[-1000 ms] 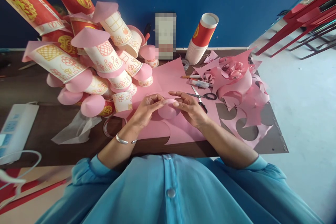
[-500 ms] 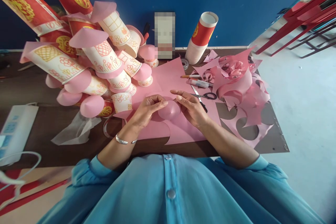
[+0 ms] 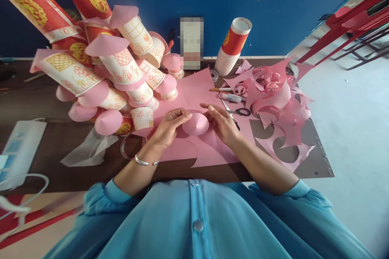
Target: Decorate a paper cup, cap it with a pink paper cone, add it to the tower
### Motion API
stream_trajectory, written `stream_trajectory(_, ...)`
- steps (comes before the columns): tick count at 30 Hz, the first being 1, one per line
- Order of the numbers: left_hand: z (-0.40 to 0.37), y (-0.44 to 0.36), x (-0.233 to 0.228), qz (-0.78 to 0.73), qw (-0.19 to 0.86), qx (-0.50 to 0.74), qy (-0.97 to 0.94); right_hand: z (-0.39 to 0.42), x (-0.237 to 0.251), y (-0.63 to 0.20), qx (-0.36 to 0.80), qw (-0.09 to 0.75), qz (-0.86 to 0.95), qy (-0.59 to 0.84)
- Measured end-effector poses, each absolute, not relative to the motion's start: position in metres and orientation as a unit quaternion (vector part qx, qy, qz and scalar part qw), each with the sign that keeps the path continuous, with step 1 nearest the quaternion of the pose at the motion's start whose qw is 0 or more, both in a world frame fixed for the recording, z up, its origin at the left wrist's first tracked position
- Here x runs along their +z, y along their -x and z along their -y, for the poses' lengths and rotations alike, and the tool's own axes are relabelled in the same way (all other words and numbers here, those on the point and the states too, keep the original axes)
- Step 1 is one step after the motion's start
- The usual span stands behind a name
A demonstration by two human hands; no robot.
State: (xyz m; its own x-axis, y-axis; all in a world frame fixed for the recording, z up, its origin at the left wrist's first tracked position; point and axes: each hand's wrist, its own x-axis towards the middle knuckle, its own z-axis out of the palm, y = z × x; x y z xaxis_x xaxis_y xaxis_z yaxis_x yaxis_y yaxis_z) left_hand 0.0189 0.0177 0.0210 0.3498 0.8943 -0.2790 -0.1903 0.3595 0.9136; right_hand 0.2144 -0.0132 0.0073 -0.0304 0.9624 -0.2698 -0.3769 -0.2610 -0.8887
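Note:
A small pink paper cone (image 3: pixel 196 124) is held over the pink sheet, its point facing up toward me. My left hand (image 3: pixel 171 125) pinches the cone's left edge between thumb and fingers. Just off the cone's right edge, my right hand (image 3: pixel 224 124) has its thumb laid against curled fingers, with the index finger reaching past it. Whatever may be between those fingertips is too small to make out. Under both hands lies pink paper (image 3: pixel 179 149). Black-handled scissors (image 3: pixel 243 112) rest beside my right hand.
Cup towers with pink cone roofs (image 3: pixel 115 64) crowd the left. Stacked paper cups (image 3: pixel 227 58) stand near the blue wall. Pink scraps (image 3: pixel 273 93) pile up at right, near a glue stick (image 3: pixel 229 97) and a pencil (image 3: pixel 219 89). A white power strip (image 3: pixel 22 149) lies far left.
My right hand has drawn slightly back from the cone, to the right. The cone is tipped a little and stays in my left hand. The view has shifted slightly.

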Motion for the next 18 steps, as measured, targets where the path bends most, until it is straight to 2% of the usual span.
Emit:
stream_trajectory(6, -0.0164, -0.0196, 0.0233, -0.428, 0.705, 0.434, -0.362, 0.0089, -0.0019, -0.2182, 0.561, 0.578, 0.368, 0.465)
stream_trajectory(13, -0.0161, -0.0221, 0.0225, -0.437, 0.673, 0.468, -0.369, 0.0119, -0.0019, -0.2144, 0.620, 0.497, 0.402, 0.455)
stream_trajectory(18, -0.0174, -0.0229, 0.0145, -0.441, 0.671, 0.477, -0.357, 0.0131, 0.0017, -0.2149, 0.628, 0.492, 0.393, 0.457)
